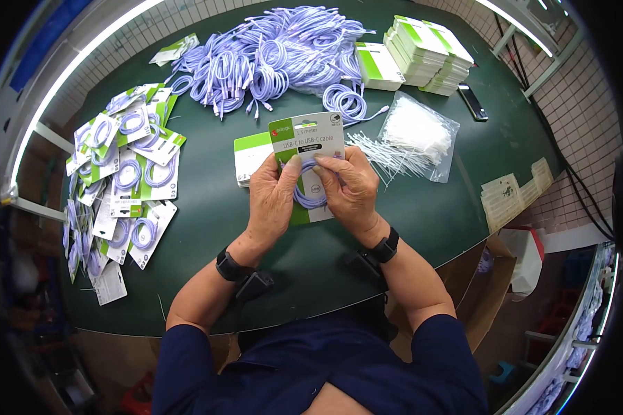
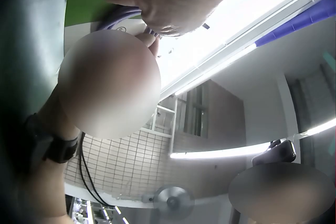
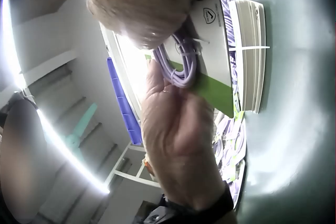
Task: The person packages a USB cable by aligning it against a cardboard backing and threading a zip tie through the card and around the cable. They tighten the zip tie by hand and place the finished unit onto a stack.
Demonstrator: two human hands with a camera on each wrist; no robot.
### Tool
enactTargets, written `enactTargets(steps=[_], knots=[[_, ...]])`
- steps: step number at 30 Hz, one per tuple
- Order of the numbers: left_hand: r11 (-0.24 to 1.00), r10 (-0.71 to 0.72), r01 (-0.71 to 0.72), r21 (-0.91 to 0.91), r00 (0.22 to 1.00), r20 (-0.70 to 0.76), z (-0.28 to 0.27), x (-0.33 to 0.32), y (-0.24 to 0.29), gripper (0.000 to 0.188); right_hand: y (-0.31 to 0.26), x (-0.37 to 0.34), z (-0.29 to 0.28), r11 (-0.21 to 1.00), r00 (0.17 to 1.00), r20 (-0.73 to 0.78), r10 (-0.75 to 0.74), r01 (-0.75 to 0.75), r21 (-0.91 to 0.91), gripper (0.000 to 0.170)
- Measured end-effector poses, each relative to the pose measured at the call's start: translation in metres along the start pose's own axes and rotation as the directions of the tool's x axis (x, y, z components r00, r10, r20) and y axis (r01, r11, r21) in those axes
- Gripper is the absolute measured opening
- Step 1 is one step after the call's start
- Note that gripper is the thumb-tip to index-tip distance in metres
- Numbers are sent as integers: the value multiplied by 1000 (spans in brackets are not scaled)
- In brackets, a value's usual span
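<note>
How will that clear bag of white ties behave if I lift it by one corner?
The clear bag will probably sag and flop, since its film looks thin and wrinkled. It may shed contents: some white ties already lie loose beside it. It's likely fairly light, as the ties look like slim plastic strips.

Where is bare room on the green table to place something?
Bare green tabletop separates the left hand from the pile of carded purple cables, and the right hand from the torn yellowish paper. A heap of coiled purple cables crowds the far side.
</note>
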State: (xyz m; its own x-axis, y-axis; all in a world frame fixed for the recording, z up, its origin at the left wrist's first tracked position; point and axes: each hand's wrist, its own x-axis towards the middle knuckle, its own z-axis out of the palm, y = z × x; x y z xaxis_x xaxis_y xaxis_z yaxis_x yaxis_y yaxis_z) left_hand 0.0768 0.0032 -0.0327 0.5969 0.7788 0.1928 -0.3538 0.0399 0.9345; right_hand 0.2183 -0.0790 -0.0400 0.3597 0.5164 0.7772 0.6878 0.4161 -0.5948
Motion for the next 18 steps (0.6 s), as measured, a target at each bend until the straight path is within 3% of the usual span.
enactTargets(steps=[2,5,6,7,8,9,10,13,18], knots=[[1000,-13,13,16,1000,-3,2,1,6,29,-2,2,0,1000,1000,-4,3,-3,16,24],[997,78,-78,11,995,-66,17,-2,24,30,-7,3,-8,947,945,90,315,-319,38,32],[997,77,-75,20,995,-65,18,-3,31,30,-8,5,-8,945,944,86,318,-323,45,32],[920,271,-224,321,956,-112,19,-3,37,32,-9,8,-9,947,949,99,300,-309,90,37],[738,460,-320,594,882,-97,21,-3,42,36,-10,10,-10,946,952,114,282,-296,134,41],[474,618,-349,808,786,-23,21,-4,46,40,-12,12,-11,941,955,131,266,-287,177,46],[475,612,-337,813,791,-29,19,-5,50,40,-15,13,-12,937,952,139,274,-297,182,46],[12,546,-458,889,748,378,6,-9,61,47,-26,14,-16,925,923,257,286,-336,179,57],[-76,504,-528,846,712,490,2,3,56,45,-25,12,-17,936,920,309,243,-306,175,59]])
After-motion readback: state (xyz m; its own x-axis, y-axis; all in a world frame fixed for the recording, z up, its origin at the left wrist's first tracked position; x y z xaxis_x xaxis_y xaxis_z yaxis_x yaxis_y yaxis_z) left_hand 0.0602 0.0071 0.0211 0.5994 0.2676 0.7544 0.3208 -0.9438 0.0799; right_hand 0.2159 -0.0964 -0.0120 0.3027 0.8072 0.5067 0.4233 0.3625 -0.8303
